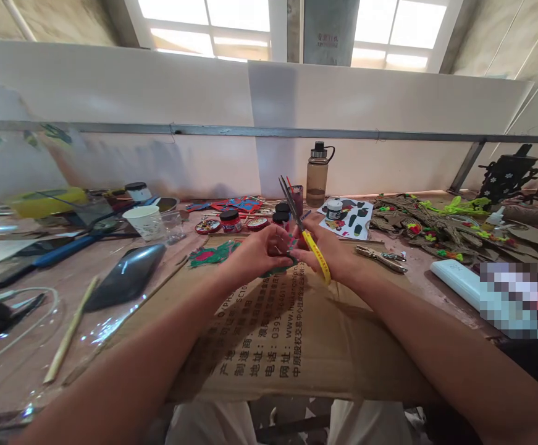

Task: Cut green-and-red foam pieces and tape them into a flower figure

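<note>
My right hand grips yellow-handled scissors, their blades open and pointing up and away. My left hand pinches a small painted piece, green and red, right at the base of the blades. Both hands hover over a flattened cardboard box with printed black characters. Another green and red painted cutout lies on the table just left of my left hand.
Small paint jars and lids sit behind my hands, with a brown water bottle and a printed sheet. A paper cup and dark pouch lie left; pliers, a white box and cardboard crafts right.
</note>
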Tool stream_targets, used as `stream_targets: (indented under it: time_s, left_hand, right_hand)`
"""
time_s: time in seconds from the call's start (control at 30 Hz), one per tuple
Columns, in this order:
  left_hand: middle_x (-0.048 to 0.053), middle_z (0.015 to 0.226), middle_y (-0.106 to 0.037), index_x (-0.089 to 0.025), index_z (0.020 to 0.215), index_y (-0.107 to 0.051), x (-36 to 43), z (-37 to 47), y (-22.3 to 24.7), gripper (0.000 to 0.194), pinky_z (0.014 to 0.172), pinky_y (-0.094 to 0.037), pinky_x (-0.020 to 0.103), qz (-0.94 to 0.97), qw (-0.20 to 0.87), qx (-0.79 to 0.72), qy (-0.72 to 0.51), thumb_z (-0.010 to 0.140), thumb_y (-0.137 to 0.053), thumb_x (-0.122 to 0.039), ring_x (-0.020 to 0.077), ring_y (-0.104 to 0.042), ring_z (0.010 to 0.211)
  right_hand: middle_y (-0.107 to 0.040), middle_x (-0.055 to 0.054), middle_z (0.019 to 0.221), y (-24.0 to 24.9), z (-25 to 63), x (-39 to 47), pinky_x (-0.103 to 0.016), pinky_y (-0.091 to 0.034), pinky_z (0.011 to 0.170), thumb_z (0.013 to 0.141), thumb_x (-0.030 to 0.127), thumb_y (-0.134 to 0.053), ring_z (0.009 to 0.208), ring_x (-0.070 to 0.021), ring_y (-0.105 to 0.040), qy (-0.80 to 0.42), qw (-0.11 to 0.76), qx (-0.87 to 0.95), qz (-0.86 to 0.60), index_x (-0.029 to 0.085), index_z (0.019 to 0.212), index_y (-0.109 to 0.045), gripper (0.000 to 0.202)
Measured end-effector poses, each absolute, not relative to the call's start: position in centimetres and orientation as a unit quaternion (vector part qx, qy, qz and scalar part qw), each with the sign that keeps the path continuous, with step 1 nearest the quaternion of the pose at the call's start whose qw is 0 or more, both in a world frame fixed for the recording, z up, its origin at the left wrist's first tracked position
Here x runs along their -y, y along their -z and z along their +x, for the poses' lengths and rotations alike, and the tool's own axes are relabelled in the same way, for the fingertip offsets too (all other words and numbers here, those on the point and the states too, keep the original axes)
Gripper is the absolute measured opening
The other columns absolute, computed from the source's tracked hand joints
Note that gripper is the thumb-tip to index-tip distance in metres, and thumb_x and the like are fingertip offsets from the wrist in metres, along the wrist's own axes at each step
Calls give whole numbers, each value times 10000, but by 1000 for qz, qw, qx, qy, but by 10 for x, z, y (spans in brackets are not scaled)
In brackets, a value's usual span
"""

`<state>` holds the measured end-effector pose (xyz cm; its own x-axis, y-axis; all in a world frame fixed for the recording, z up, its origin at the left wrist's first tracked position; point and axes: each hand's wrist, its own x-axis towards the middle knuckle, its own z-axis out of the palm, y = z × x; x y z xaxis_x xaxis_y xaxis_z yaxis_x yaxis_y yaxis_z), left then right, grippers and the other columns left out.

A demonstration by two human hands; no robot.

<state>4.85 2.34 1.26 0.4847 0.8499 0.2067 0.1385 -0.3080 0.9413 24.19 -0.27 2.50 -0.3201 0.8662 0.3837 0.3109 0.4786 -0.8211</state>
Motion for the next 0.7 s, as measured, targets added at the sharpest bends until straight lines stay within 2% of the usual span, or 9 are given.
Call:
stream_targets:
  time_s: [0.1,0.2,0.27,0.37,0.47,0.6,0.7]
  left_hand:
    - [27,759,-722,-196,871,-622,-26,47,-14,404,682,-512,280,717,431,-371,-403,570,-887,-240,198,-701,745]
    - [24,750,-713,-174,809,-651,-30,40,-20,417,626,-487,250,677,402,-434,-438,504,-928,-239,179,-681,700]
    - [6,733,-699,-167,817,-655,-30,38,-25,440,568,-459,221,614,443,-437,-485,482,-938,-212,140,-646,630]
    - [-27,699,-671,-169,837,-633,-26,45,-26,405,514,-447,192,478,563,-367,-566,545,-914,-187,86,-586,539]
    - [-8,733,-694,-163,803,-621,-18,59,-19,303,583,-529,220,390,652,-310,-571,633,-871,-190,98,-625,573]
    - [45,794,-739,-137,810,-665,-12,68,-12,242,633,-569,243,414,676,-310,-526,650,-847,-130,139,-681,658]
    - [23,720,-723,-146,775,-659,-16,61,-18,173,611,-575,250,382,668,-318,-554,686,-796,-87,133,-670,599]
  right_hand:
    - [-527,37,759,-22,240,2,-208,-414,520,732,313,-712,599,-86,-474,-337,479,709,-392,203,925,-485,318]
    - [-518,51,771,-21,240,-1,-191,-409,455,753,297,-692,539,-63,-458,-366,533,655,-391,220,978,-459,334]
    - [-511,65,737,-21,240,-2,-195,-410,421,756,317,-703,497,-64,-469,-384,557,627,-387,227,971,-435,355]
    - [-512,74,714,-21,238,1,-210,-425,406,742,372,-727,479,-80,-511,-426,568,601,-366,232,939,-397,409]
    - [-518,68,719,-20,231,7,-226,-462,457,724,384,-742,516,-90,-546,-456,572,581,-356,228,912,-382,436]
    - [-509,72,671,-20,226,12,-237,-467,476,739,444,-726,512,-100,-541,-456,560,583,-372,228,901,-396,427]
    - [-457,94,605,-23,230,11,-215,-386,408,793,548,-679,429,-79,-440,-442,501,628,-398,231,938,-419,435]
